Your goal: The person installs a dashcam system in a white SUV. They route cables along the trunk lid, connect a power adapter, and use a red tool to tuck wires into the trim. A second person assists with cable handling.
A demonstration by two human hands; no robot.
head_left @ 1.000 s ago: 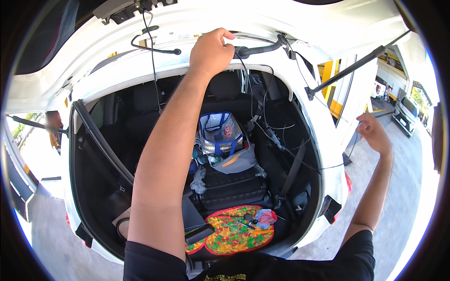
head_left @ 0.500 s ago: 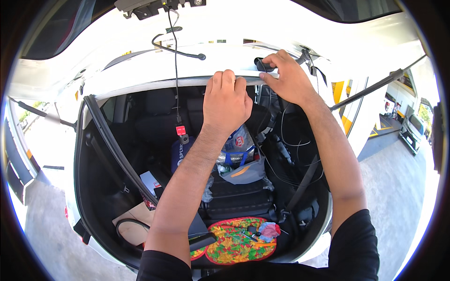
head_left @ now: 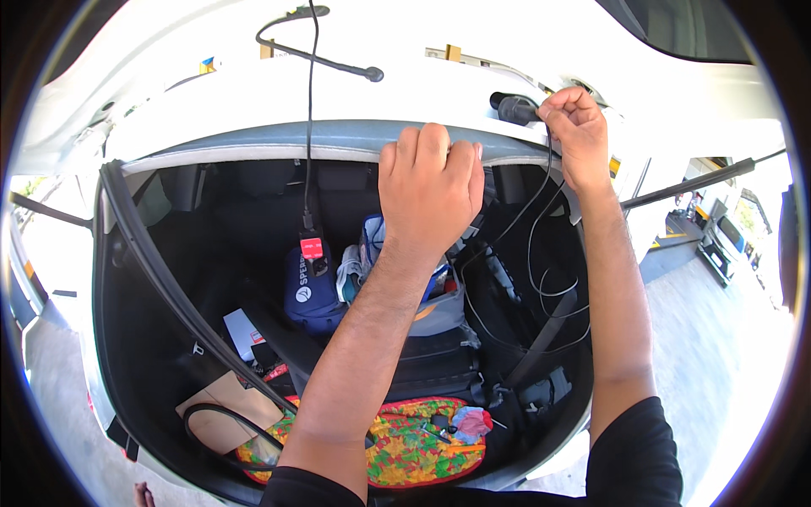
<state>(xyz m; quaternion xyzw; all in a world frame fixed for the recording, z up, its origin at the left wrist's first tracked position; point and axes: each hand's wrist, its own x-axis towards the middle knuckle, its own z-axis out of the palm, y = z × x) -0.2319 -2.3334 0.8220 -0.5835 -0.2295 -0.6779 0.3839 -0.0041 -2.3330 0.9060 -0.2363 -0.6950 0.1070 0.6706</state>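
Left to right: a black cable (head_left: 310,127) hangs into the car trunk (head_left: 135,313), the left hand (head_left: 429,188) curls at the roof edge (head_left: 279,139), hold uncertain from here, and the right hand (head_left: 581,135) pinches a black rubber sleeve (head_left: 514,110) just above that edge.

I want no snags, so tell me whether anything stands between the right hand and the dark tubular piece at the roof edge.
Nothing visible does: the right hand pinches the right end of the dark tubular piece. A thin black cable hangs just below that grip, not across it. The left hand is apart, farther left.
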